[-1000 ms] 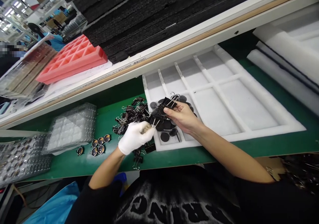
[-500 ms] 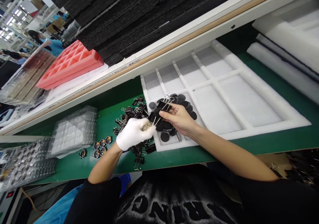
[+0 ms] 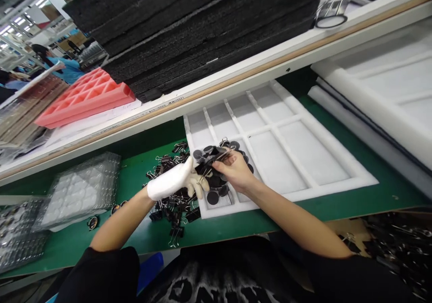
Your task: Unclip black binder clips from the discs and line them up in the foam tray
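My right hand (image 3: 234,170), bare, is closed on a black binder clip (image 3: 212,159) above the near left compartments of a white foam tray (image 3: 351,181). The clip's wire handles stick out on both sides. Just left of it, my left hand (image 3: 189,177) wears a white glove and has its fingers spread around the clip's near wire handle; I cannot tell whether they touch it. Dark round discs (image 3: 212,198) lie in the tray under and around my right hand. A heap of black binder clips (image 3: 172,204) rests on the green table (image 3: 135,226) beneath my left forearm and hand.
Stacked clear plastic trays (image 3: 84,186) stand at the left, with a few small ring-shaped parts (image 3: 92,222) nearby. A shelf edge (image 3: 236,82) runs across the back, bearing black foam sheets (image 3: 202,33) and a red foam tray (image 3: 87,96). More white foam (image 3: 364,96) lies at the right.
My left hand's fingers have gone from closed at the clip's handle to spread apart. The clip has tilted in my right hand. The whole view has shifted.
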A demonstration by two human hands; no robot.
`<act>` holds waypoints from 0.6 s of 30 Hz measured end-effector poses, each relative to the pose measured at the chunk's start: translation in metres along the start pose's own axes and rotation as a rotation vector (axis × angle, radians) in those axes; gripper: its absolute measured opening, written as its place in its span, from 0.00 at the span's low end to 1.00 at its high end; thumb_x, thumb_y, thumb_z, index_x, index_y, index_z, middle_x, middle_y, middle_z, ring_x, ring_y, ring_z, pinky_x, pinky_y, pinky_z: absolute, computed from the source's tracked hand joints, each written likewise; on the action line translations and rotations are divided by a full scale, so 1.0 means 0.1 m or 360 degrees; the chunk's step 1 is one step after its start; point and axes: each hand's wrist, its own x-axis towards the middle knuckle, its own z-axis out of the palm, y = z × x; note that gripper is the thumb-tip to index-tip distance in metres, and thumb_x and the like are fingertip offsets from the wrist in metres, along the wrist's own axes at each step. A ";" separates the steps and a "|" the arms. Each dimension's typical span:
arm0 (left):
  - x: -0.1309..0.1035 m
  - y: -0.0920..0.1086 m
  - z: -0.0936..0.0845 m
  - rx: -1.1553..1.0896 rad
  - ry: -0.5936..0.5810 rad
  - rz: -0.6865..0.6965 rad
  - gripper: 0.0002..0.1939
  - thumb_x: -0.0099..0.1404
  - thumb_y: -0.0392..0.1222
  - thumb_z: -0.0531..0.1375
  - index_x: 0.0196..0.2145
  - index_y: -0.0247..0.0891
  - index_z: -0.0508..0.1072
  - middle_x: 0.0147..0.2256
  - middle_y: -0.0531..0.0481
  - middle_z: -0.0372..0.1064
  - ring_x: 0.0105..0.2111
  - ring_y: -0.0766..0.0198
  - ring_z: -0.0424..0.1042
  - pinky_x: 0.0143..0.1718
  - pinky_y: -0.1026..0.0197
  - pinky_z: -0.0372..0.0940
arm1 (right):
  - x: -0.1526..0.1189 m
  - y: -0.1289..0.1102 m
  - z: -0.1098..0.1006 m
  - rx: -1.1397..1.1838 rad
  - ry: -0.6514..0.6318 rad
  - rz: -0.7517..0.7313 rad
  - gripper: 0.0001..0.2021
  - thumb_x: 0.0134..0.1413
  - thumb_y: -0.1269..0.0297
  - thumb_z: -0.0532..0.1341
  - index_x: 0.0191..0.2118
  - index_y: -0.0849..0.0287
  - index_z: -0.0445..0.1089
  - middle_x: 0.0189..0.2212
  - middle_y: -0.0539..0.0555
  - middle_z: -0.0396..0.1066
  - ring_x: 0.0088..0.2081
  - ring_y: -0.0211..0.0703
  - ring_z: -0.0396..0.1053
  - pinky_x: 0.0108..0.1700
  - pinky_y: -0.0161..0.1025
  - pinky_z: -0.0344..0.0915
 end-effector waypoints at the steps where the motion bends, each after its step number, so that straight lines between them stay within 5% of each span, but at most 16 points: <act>1: 0.04 0.02 -0.02 -0.0267 -0.0025 -0.0083 0.30 0.73 0.66 0.52 0.36 0.36 0.77 0.28 0.42 0.76 0.22 0.64 0.71 0.22 0.61 0.66 | 0.00 -0.01 0.00 -0.0051 -0.0061 -0.0048 0.24 0.41 0.47 0.80 0.39 0.54 0.76 0.38 0.55 0.78 0.45 0.50 0.76 0.54 0.51 0.74; 4: 0.26 0.06 -0.19 -0.0674 0.0152 -0.0122 0.24 0.69 0.61 0.62 0.44 0.35 0.79 0.31 0.41 0.76 0.23 0.66 0.71 0.19 0.65 0.64 | 0.00 0.00 0.01 -0.0174 -0.0061 -0.0196 0.32 0.46 0.46 0.77 0.55 0.50 0.71 0.53 0.59 0.73 0.54 0.52 0.73 0.57 0.50 0.74; 7: 0.64 0.07 -0.57 -0.0463 0.0452 0.0131 0.23 0.72 0.57 0.61 0.51 0.34 0.77 0.40 0.37 0.78 0.31 0.65 0.77 0.31 0.63 0.74 | 0.00 0.07 0.01 -0.0315 0.0254 -0.0340 0.42 0.51 0.47 0.74 0.67 0.48 0.57 0.61 0.62 0.63 0.61 0.54 0.67 0.60 0.50 0.72; 10: 1.12 0.05 -1.04 0.0404 0.0997 0.0216 0.24 0.78 0.53 0.51 0.58 0.34 0.73 0.48 0.36 0.79 0.42 0.61 0.80 0.47 0.59 0.75 | 0.01 0.14 0.00 -0.0454 0.0432 -0.0358 0.30 0.61 0.50 0.66 0.64 0.50 0.59 0.59 0.63 0.63 0.60 0.53 0.67 0.59 0.50 0.72; 12: 1.40 0.02 -1.31 0.0700 0.1163 0.0183 0.25 0.77 0.54 0.51 0.58 0.35 0.75 0.54 0.37 0.77 0.52 0.53 0.77 0.57 0.53 0.70 | 0.01 0.17 -0.01 -0.0528 0.0397 -0.0332 0.23 0.64 0.53 0.63 0.61 0.51 0.61 0.57 0.62 0.64 0.58 0.52 0.68 0.59 0.51 0.72; 18: 1.86 -0.07 -1.69 0.1166 0.1194 0.0122 0.27 0.69 0.56 0.59 0.58 0.35 0.76 0.58 0.38 0.75 0.62 0.44 0.66 0.69 0.47 0.52 | 0.00 0.16 -0.01 -0.0855 0.0358 -0.0504 0.14 0.66 0.60 0.59 0.55 0.52 0.67 0.55 0.60 0.66 0.59 0.50 0.67 0.59 0.49 0.71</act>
